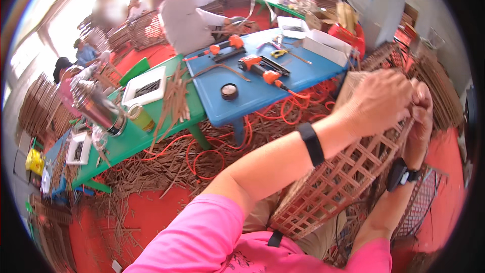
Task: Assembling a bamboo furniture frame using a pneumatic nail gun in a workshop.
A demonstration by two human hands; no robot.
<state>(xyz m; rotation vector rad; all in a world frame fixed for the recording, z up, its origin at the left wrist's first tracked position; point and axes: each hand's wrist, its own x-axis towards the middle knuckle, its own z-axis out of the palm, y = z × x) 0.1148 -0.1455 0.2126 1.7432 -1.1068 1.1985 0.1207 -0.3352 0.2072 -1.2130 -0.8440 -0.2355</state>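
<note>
Power tools (250,62) occupy the blue table (207,98); orange hose (248,130) and scrap strips (235,152) clutter the space beneath it. Woven lattice (329,186) — front right of the table — extends below left hand (380,102) and right hand (422,112); both, fingers curled closed, grip its upper end.

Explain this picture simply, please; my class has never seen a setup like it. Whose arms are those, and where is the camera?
There is no robot here. A camera worn on a person's head looks down, and its fisheye lens bends straight edges. The pink-sleeved arms are the wearer's own. The left hand and right hand meet at the upper end of a brown woven lattice piece; their exact finger grip is hard to see. On the blue table lie two orange-and-black power tools. The green table holds a silver flask and brown strips.
</note>
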